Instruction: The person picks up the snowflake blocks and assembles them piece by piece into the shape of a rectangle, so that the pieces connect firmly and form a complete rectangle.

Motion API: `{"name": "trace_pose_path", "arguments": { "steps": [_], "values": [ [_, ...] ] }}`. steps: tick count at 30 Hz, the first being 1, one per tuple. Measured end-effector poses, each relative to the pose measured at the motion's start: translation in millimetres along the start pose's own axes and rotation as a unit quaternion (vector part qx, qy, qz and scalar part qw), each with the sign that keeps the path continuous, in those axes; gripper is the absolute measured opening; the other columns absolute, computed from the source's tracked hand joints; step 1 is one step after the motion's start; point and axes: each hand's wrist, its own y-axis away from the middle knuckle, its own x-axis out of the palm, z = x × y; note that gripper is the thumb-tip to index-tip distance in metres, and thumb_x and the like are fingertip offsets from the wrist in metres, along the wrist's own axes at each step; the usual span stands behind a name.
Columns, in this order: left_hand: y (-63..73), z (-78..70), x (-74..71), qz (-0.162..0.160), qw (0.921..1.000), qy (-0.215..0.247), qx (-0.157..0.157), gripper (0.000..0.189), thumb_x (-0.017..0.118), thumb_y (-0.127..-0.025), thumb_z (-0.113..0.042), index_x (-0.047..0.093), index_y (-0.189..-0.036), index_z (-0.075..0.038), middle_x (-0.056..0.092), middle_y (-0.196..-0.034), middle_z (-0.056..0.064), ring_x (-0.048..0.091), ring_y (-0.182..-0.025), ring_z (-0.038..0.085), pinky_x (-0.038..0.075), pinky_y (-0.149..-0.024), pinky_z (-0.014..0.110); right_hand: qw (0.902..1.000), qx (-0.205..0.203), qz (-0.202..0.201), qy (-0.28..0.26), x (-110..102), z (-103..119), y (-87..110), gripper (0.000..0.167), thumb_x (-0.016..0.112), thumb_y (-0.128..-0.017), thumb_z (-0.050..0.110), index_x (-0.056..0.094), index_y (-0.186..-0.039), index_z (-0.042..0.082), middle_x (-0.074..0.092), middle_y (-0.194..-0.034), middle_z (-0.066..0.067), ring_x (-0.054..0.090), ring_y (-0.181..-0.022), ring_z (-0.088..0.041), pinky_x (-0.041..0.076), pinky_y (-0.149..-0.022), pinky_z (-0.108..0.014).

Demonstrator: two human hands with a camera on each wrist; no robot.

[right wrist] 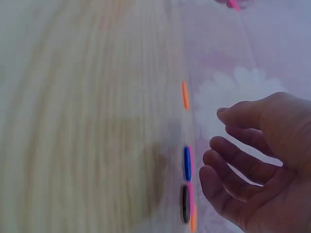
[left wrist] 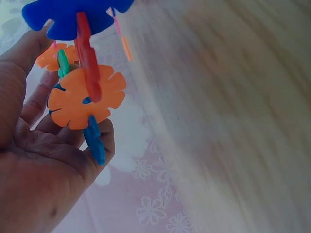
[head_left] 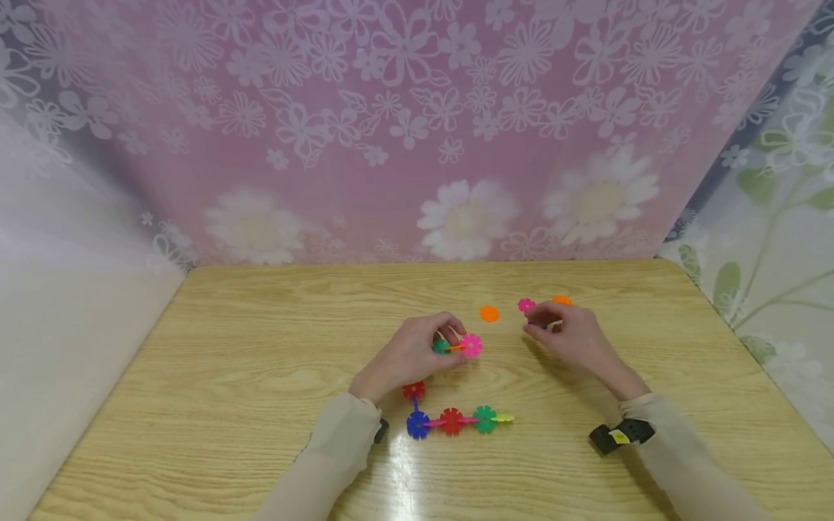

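Light soft. Glare streak point(head_left: 402, 467) on tabletop point(head_left: 260, 325), nearer the camera than the grip of left hand point(head_left: 410, 351); faint shadow under right hand point(head_left: 578, 339). Wrist views: tabletop beside both hands blurred (grain smeared).

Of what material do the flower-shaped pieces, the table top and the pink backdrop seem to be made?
Flower-shaped pieces: probably smooth plastic; they are thin, evenly coloured and cleanly notched.
Table top: perhaps wood or laminate; grain shows, and the bright reflection suggests a glossy finish.
Pink backdrop: perhaps matte fabric or plastic sheet; it bears printed flowers without strong shine.
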Motion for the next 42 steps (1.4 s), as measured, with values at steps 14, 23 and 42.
{"name": "trace_pose_path", "arguments": {
  "steps": [14, 23, 42],
  "values": [
    [-7.6, -7.0, 5.4, -0.005, 0.9997, -0.013, 0.019, 0.034, 0.08, -0.09, -0.028, 0.066, -0.121, -0.023, 0.068, -0.099, -0.009, 0.058, -0.074, 0.007, 0.049, -0.074, 0.022, 0.9941, -0.025, 0.051, 0.092, -11.5, -32.3, -12.7, 0.033, 0.081, -0.087, 0.021, 0.075, -0.112, 0.0, 0.067, -0.1, -0.017, 0.067, -0.087, -0.03, 0.056, -0.073, -0.042],
    [-10.4, -7.9, 7.8, 0.006, 0.9998, -0.014, 0.013, 0.035, 0.08, -0.091, -0.029, 0.067, -0.122, -0.024, 0.068, -0.101, -0.008, 0.058, -0.077, 0.008, 0.05, -0.076, 0.022, 0.9911, -0.006, 0.088, 0.1, -13.4, -32.5, -25.0, 0.033, 0.085, -0.084, 0.026, 0.077, -0.105, 0.002, 0.067, -0.099, -0.017, 0.065, -0.09, -0.031, 0.054, -0.074, -0.041],
    [-10.5, -5.7, 9.8, 0.004, 0.9987, -0.05, 0.007, 0.037, 0.078, -0.092, -0.033, 0.064, -0.126, -0.025, 0.069, -0.104, -0.007, 0.058, -0.083, 0.009, 0.05, -0.078, 0.024, 0.9992, -0.015, 0.035, -0.013, -3.7, -26.4, -11.0, 0.014, 0.081, -0.086, 0.008, 0.07, -0.093, 0.011, 0.072, -0.084, -0.002, 0.064, -0.074, -0.009, 0.052, -0.066, -0.023]
  ]
}}
